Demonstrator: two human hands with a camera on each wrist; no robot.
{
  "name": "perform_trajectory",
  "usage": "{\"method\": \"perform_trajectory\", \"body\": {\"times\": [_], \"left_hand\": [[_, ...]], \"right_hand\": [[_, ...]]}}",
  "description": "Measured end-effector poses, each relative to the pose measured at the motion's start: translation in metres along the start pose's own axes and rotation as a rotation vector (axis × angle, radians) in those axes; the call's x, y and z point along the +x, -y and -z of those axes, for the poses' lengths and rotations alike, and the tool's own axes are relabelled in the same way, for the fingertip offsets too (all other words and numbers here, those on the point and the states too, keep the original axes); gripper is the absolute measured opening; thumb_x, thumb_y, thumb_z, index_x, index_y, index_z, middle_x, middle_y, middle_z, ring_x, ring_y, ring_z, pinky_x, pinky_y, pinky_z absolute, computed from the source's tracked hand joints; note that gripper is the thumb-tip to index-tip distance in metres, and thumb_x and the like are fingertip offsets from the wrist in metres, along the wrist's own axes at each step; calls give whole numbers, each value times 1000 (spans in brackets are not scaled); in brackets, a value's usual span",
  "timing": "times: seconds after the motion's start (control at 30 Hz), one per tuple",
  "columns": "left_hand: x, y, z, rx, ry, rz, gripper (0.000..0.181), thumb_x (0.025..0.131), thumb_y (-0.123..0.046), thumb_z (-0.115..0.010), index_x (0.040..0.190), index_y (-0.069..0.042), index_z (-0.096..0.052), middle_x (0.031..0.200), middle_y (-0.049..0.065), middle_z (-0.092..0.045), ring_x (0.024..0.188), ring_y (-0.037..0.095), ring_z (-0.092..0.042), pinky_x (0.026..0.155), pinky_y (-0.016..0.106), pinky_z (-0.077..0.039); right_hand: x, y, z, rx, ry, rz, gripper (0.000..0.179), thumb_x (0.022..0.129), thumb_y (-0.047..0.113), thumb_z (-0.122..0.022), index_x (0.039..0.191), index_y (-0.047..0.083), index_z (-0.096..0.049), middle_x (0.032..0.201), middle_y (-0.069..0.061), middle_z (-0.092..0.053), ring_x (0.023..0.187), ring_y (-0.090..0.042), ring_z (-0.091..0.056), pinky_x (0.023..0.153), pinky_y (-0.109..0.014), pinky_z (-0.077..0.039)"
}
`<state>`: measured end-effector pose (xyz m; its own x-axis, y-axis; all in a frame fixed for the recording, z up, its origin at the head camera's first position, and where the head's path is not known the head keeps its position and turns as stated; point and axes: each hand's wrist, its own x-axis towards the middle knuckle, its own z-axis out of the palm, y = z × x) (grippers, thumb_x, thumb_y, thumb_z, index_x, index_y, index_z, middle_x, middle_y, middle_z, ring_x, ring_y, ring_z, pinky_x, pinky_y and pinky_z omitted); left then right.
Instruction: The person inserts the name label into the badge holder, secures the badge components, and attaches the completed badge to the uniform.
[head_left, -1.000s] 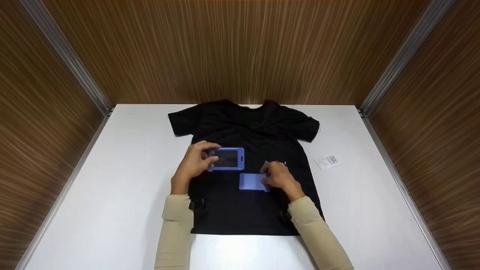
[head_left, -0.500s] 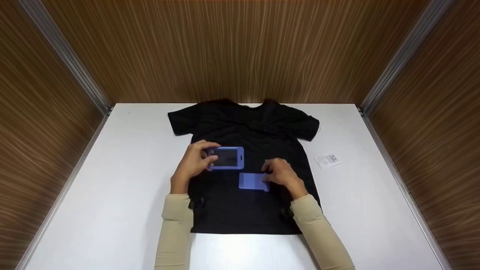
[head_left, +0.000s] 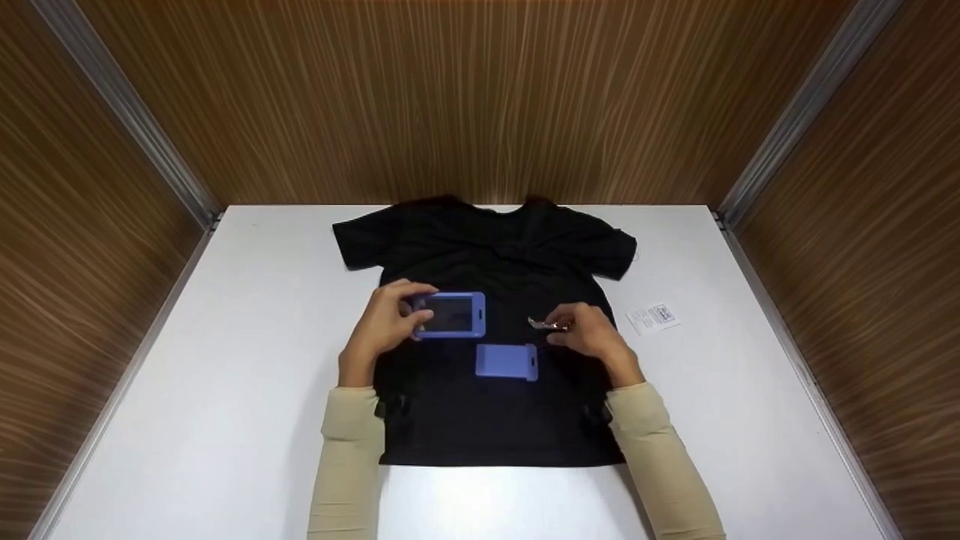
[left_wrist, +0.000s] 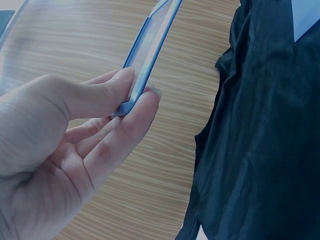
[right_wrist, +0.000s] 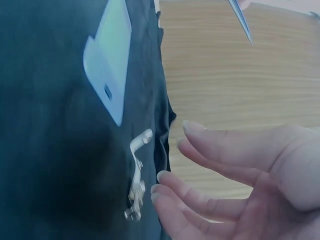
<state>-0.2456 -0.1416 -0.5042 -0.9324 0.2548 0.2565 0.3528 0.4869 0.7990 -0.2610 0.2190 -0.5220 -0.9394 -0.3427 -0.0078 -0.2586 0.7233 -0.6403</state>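
Observation:
In the head view my left hand (head_left: 386,319) pinches the left end of a blue card holder frame (head_left: 479,315) with a dark-looking window. The left wrist view has thumb and fingers on the lower end of this card holder frame (left_wrist: 151,65), which is held tilted. A flat blue card holder back piece (head_left: 504,361), slotted at its right end, lies on the black T-shirt (head_left: 450,427). Just above it lies a silver metal clip (right_wrist: 137,172). My right hand (head_left: 589,330) is beside the clip, its thumb and fingers spread apart and holding nothing in the right wrist view.
The T-shirt lies spread on a white table (head_left: 247,360). A white printed paper tag (head_left: 654,319) rests right of the shirt. Wood-grain panels (head_left: 465,97) stand at the back and both sides.
My right hand has moved off the blue back piece, to the right and slightly up, to the metal clip. The slotted end now shows. My left hand stays almost still.

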Motion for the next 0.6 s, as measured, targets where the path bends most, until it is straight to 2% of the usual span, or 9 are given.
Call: {"method": "perform_trajectory", "body": {"times": [0.13, 0.33, 0.47, 0.6], "left_hand": [[0, 0, 0, -14, 3, -2, 32, 89, 0, -77, 121, -6, -75, 97, 17, -65, 60, 15, -66, 50, 25, -56], [-1, 0, 0, -12, 5, 4, 32, 89, 0, -77, 121, -6, -75, 97, 16, -65, 60, 15, -65, 50, 25, -56], [-2, -1, 1, -10, -1, 4, 32, 90, -1, -77, 121, -6, -75, 97, 16, -65, 60, 15, -64, 50, 25, -56], [-1, -1, 2, -31, 0, 1, 32, 89, 1, -77, 121, -4, -75, 94, 16, -63, 59, 17, -65, 49, 26, -57]], "right_hand": [[-3, -9, 13, 25, -16, 7, 22, 84, 6, -81, 104, -1, -75, 99, -21, -77, 88, -31, -73, 83, -43, -57], [-6, -23, 31, 44, -50, 33, 21, 87, 4, -79, 106, -4, -74, 101, -24, -75, 92, -36, -74, 85, -39, -57], [-8, -35, 44, 54, -78, 40, 23, 88, 3, -77, 109, -6, -73, 104, -27, -74, 93, -40, -73, 79, -28, -56], [-12, -49, 58, 64, -101, 10, 26, 89, 4, -76, 112, -6, -73, 110, -29, -73, 98, -45, -73, 73, -20, -52]]}}
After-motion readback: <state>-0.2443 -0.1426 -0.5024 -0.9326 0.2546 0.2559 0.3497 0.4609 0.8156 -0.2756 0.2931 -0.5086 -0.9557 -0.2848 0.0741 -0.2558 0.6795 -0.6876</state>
